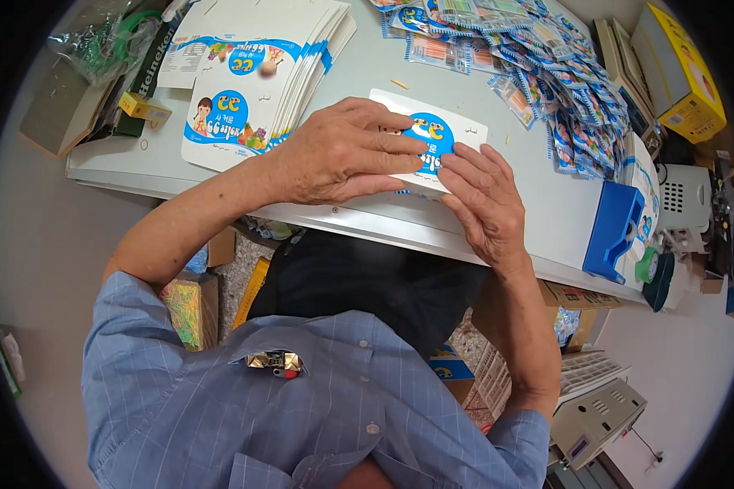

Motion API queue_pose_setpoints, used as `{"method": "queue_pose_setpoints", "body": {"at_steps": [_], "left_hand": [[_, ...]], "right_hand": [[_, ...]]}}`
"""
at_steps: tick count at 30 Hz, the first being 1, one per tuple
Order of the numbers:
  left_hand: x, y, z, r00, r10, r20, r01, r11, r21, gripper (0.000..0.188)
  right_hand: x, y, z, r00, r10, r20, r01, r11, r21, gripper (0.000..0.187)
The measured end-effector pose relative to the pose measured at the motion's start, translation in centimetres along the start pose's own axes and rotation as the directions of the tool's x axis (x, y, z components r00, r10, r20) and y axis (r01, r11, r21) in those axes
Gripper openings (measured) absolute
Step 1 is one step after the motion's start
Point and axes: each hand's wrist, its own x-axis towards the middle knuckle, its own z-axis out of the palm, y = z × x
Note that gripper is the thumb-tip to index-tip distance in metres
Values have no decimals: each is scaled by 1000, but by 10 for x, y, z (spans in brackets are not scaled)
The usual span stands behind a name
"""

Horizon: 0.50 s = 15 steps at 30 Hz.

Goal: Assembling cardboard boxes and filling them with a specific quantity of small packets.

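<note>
A small white carton (437, 137) with a blue round print lies near the table's front edge, between my two hands. My left hand (355, 152) reaches over its left part, fingers long across the top and thumb along the near edge. On the right end, my right hand (489, 196) has its fingers over the top and its thumb at the near side. Both hands are closed on the carton and cover much of it; its inside is hidden. To the left, a thick stack of flat printed cartons (235, 106) bears the same blue design.
Many small blue-and-clear packets (575, 98) are heaped at the back right. A blue dispenser (616, 228) stands at the right edge, beside green tape (647, 266). A yellow box (678, 73) is far right. A small yellow box (144, 107) sits left. Machinery (597, 416) is below right.
</note>
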Motion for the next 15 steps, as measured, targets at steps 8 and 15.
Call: {"method": "queue_pose_setpoints", "body": {"at_steps": [8,15], "left_hand": [[3,5,2,999,-37,-37,38,999,15,37],[7,7,3,996,-83,-16,83,997,-5,35]], "right_hand": [[6,3,-7,1000,-27,-9,27,998,-60,32],[9,7,-9,998,-48,-39,46,998,-46,29]]}}
